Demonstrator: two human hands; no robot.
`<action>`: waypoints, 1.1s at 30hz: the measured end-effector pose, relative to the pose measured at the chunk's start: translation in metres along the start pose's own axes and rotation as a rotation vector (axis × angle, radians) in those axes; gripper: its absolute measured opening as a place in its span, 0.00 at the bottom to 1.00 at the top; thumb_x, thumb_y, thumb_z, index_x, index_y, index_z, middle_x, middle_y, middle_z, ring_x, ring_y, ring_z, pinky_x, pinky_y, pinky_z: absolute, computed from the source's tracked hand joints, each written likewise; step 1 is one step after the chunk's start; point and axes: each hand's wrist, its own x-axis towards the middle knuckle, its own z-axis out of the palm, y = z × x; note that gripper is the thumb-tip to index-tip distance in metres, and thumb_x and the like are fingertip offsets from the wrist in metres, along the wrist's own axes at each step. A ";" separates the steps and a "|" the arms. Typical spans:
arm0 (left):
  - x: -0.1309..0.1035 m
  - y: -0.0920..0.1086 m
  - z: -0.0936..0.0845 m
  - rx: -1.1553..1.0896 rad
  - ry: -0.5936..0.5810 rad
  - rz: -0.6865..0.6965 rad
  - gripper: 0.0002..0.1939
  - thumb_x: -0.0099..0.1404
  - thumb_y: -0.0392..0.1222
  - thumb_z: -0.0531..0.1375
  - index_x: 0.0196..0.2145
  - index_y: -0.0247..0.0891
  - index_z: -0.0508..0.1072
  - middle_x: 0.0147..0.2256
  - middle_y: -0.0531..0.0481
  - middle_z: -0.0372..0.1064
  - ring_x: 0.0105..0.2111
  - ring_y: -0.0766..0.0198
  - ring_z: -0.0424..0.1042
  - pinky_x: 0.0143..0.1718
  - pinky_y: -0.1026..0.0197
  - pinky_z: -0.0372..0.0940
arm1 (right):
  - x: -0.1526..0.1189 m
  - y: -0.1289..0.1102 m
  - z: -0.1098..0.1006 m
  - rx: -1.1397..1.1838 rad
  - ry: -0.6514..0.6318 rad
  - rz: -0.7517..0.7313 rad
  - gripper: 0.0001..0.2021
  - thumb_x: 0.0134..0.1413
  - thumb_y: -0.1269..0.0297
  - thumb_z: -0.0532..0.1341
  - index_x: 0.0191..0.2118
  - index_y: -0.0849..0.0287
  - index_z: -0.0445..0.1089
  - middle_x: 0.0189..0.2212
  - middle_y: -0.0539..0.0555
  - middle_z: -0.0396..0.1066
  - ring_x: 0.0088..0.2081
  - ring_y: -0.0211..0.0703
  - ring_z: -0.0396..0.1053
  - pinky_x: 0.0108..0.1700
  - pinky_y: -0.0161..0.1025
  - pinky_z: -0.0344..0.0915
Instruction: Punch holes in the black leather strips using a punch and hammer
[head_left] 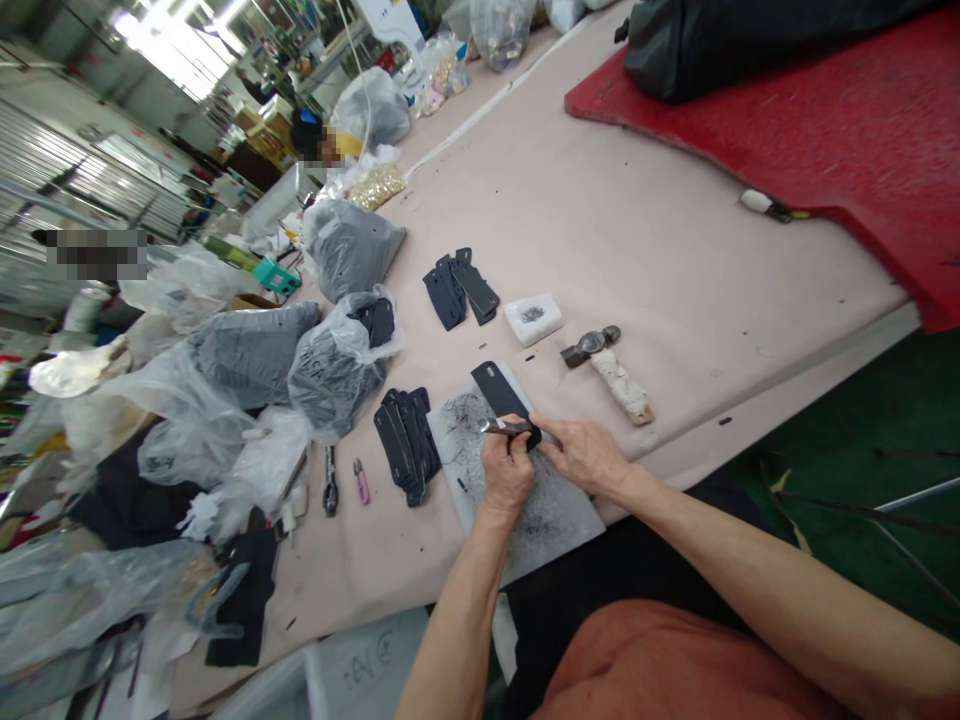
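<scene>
My left hand (504,474) is closed around a metal rod-like tool, probably a punch (495,426), which lies sideways with one end sticking out to the left. Close against it, my right hand (586,454) has its fingers pinched together; a small dark bit shows between the hands, and what the right fingers grip is hidden. Under both hands is a scuffed pale board (559,530). On its far edge rests a flat black piece (491,386) with a slot near its end. A ball-peen hammer (624,390) with a wrapped handle lies to the right of the board.
Left of the board lies a fanned stack of black pieces (405,440). More pieces (459,288) and a white block (534,320) lie beyond. Pink-handled cutters (362,484), a dark tool (330,484) and filled plastic bags (337,365) are further left. A red sheet (825,150) covers the far right.
</scene>
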 end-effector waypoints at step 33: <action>0.001 0.001 0.002 -0.054 -0.070 -0.099 0.04 0.63 0.33 0.56 0.34 0.40 0.69 0.35 0.48 0.71 0.38 0.60 0.71 0.43 0.57 0.65 | 0.009 0.042 -0.074 1.065 0.240 0.513 0.31 0.41 0.69 0.63 0.57 0.62 0.63 0.19 0.43 0.63 0.14 0.30 0.58 0.14 0.26 0.50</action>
